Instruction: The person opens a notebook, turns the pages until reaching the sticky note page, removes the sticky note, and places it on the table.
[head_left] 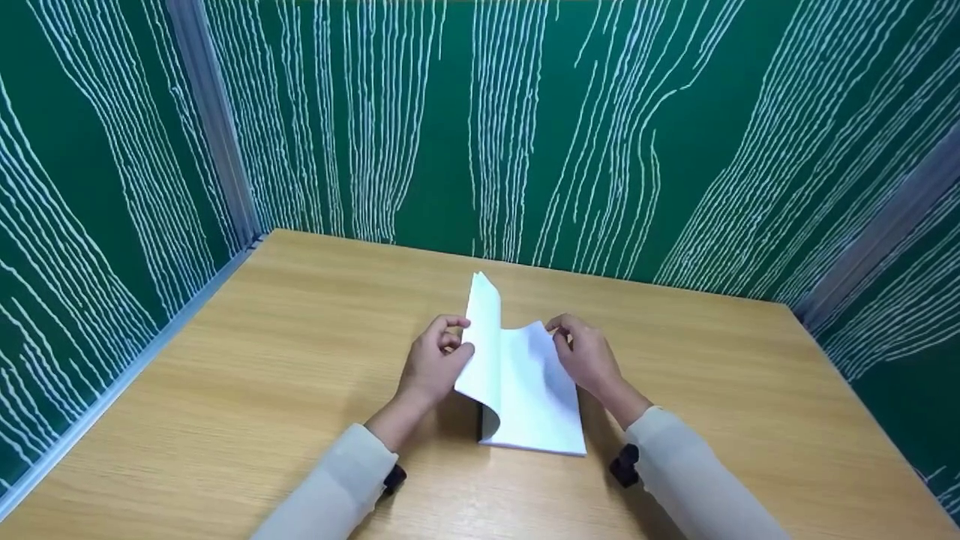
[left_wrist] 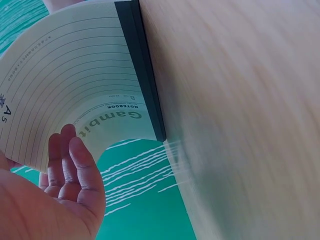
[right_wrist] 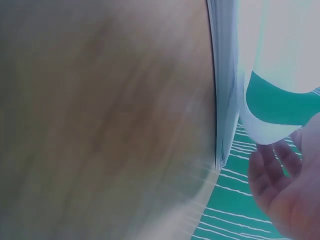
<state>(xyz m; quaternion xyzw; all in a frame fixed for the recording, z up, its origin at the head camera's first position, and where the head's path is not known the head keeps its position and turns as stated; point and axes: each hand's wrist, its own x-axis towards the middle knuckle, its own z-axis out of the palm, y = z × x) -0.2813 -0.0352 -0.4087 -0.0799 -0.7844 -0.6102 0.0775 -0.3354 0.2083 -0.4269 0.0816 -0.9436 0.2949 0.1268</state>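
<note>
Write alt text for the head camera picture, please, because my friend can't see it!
An open notebook lies on a wooden table; a left hand holds up some bent pages, while a right hand grips the far right corner of the white page. Behind is a green wall with wavy white lines.

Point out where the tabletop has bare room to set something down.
The tabletop is bare left of the left hand, toward the left wall, and right of the right hand, toward the right wall. The middle is crowded: both hands hold the notebook.
</note>
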